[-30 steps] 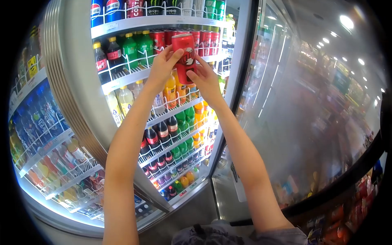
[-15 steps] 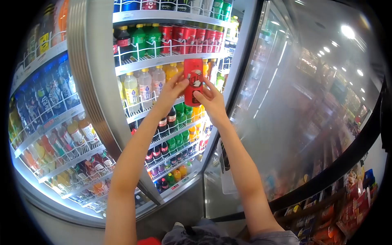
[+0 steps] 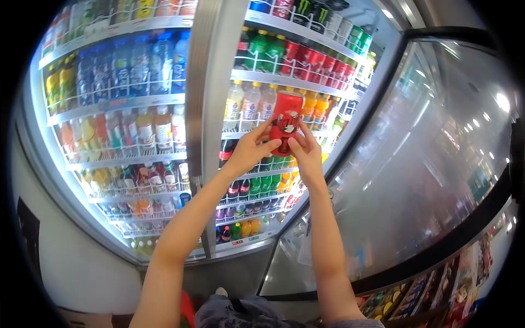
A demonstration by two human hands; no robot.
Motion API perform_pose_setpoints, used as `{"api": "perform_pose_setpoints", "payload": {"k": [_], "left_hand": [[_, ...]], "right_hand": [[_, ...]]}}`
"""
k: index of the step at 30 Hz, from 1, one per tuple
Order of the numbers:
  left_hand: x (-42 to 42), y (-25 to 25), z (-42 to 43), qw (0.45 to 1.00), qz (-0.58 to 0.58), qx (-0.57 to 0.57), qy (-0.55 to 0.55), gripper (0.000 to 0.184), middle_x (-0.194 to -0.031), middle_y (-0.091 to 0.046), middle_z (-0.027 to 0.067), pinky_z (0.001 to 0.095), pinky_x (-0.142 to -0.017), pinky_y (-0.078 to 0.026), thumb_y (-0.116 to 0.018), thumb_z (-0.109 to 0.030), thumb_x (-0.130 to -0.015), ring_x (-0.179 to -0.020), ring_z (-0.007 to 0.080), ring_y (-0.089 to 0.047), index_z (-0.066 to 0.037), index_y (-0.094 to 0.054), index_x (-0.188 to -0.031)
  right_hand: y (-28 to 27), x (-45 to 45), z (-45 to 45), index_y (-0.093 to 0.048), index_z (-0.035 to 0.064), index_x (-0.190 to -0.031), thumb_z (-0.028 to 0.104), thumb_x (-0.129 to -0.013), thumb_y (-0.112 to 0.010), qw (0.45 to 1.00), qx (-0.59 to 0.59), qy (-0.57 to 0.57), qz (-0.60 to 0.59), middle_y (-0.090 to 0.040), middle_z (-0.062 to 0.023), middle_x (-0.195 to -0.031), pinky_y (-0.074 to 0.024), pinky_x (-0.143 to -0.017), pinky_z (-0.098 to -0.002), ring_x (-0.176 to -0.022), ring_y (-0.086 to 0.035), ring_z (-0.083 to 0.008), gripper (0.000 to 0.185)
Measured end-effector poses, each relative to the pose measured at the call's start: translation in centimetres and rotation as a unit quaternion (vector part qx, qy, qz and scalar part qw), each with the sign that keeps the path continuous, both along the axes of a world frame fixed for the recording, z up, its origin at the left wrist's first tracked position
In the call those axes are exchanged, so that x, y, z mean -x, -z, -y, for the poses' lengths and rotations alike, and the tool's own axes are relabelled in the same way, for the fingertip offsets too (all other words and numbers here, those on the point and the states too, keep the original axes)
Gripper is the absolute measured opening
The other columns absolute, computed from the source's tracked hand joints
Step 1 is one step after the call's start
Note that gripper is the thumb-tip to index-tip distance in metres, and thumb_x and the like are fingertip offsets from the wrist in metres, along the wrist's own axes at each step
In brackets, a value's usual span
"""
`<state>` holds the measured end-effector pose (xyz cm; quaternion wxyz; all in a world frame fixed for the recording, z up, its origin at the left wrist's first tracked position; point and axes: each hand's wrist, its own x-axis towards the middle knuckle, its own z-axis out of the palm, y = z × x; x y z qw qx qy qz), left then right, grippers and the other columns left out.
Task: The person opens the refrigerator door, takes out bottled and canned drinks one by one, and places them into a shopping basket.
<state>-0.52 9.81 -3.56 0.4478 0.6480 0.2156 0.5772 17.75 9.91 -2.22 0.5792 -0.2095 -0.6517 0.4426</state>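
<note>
A tall red drink can [image 3: 287,117] with black and white print is held upright in front of the cooler shelves. My left hand [image 3: 252,147] grips its left side, thumb across the lower front. From the right, my right hand [image 3: 306,153] closes on the can, with its thumb near the bottom. Behind the can, a shelf carries clear bottles with white and yellow caps [image 3: 251,101] and orange bottles [image 3: 314,106]. Similar red cans [image 3: 309,63] stand in a row on the shelf above.
A fogged glass door [image 3: 404,164] stands open on the right. To the left, another cooler section holds blue bottles [image 3: 139,63] and several shelves of drinks, behind a metal post [image 3: 202,109]. Packaged goods [image 3: 432,284] fill a rack at lower right.
My view has swung left, so more of the left cooler shows and the shelves sit further right. The can stays between both hands, and my left fingers have shifted lower on it.
</note>
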Motion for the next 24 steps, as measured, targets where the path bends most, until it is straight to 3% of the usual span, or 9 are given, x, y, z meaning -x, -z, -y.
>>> {"api": "perform_pose_setpoints", "payload": {"k": [4, 6, 10, 12, 17, 18, 24], "left_hand": [[1.1, 0.2, 4.4, 0.999, -0.002, -0.011, -0.045, 0.073, -0.135, -0.054, 0.0123, 0.0325, -0.099, -0.046, -0.067, -0.018, -0.092, -0.119, 0.0186, -0.055, -0.004, -0.028, -0.152], [1.4, 0.7, 6.6, 0.998, 0.029, 0.004, -0.052, 0.071, -0.13, -0.057, 0.0127, 0.0313, -0.091, -0.051, -0.067, -0.013, -0.091, -0.115, 0.0178, -0.057, -0.003, -0.03, -0.151], [2.5, 1.7, 10.9, 0.994, 0.049, 0.002, -0.095, 0.072, -0.131, -0.057, 0.0125, 0.0326, -0.093, -0.05, -0.069, -0.015, -0.09, -0.112, 0.0173, -0.057, 0.0, -0.032, -0.149], [3.0, 2.0, 13.4, 0.991, -0.003, -0.003, -0.132, 0.074, -0.135, -0.055, 0.0122, 0.034, -0.1, -0.045, -0.071, -0.017, -0.089, -0.12, 0.0196, -0.055, -0.003, -0.031, -0.15], [4.2, 4.0, 19.2, 0.98, 0.036, 0.056, -0.185, 0.073, -0.13, -0.057, 0.0107, 0.0334, -0.096, -0.048, -0.073, -0.017, -0.087, -0.114, 0.0187, -0.057, -0.005, -0.035, -0.149], [4.8, 5.0, 19.9, 0.976, 0.026, 0.036, -0.212, 0.072, -0.123, -0.059, 0.0109, 0.0303, -0.089, -0.051, -0.073, -0.018, -0.087, -0.104, 0.016, -0.061, -0.003, -0.037, -0.148], [6.5, 10.0, 26.1, 0.955, 0.016, 0.081, -0.285, 0.072, -0.118, -0.062, 0.0101, 0.0299, -0.087, -0.051, -0.073, -0.018, -0.087, -0.101, 0.015, -0.06, -0.002, -0.038, -0.147]], "right_hand": [[-0.2, 1.0, 3.0, -0.03, 0.0027, -0.15, 0.006, -0.091, -0.065, 0.999, 0.012, -0.032, 0.003, -0.056, -0.0178, -0.132, -0.0463, -0.1, -0.0319, -0.12, -0.057, -0.0214, 0.068], [-0.2, 1.8, 4.8, -0.033, 0.0016, -0.149, 0.006, -0.09, -0.068, 0.999, 0.024, -0.046, -0.01, -0.057, -0.017, -0.13, -0.0474, -0.098, -0.0311, -0.117, -0.058, -0.0206, 0.069], [0.3, 2.9, 7.7, -0.036, -0.0038, -0.145, 0.007, -0.086, -0.073, 0.997, 0.028, -0.065, 0.012, -0.056, -0.0167, -0.131, -0.0492, -0.095, -0.0297, -0.113, -0.059, -0.0185, 0.071], [0.7, 3.2, 9.3, -0.036, -0.0052, -0.145, 0.007, -0.084, -0.074, 0.993, 0.041, -0.087, 0.071, -0.055, -0.0169, -0.132, -0.0493, -0.095, -0.0298, -0.113, -0.059, -0.0184, 0.072], [2.8, 5.4, 12.2, -0.038, -0.0053, -0.144, 0.009, -0.082, -0.077, 0.985, 0.062, -0.148, 0.059, -0.056, -0.0158, -0.132, -0.05, -0.093, -0.0312, -0.117, -0.056, -0.0196, 0.074], [3.6, 5.9, 12.4, -0.038, -0.0044, -0.144, 0.011, -0.082, -0.077, 0.982, 0.059, -0.165, 0.074, -0.056, -0.0154, -0.131, -0.0499, -0.093, -0.0317, -0.117, -0.056, -0.0201, 0.075], [8.8, 8.5, 16.6, -0.038, -0.0049, -0.144, 0.012, -0.083, -0.076, 0.962, 0.109, -0.236, 0.086, -0.055, -0.015, -0.133, -0.0482, -0.096, -0.0352, -0.119, -0.055, -0.0211, 0.074]]}}
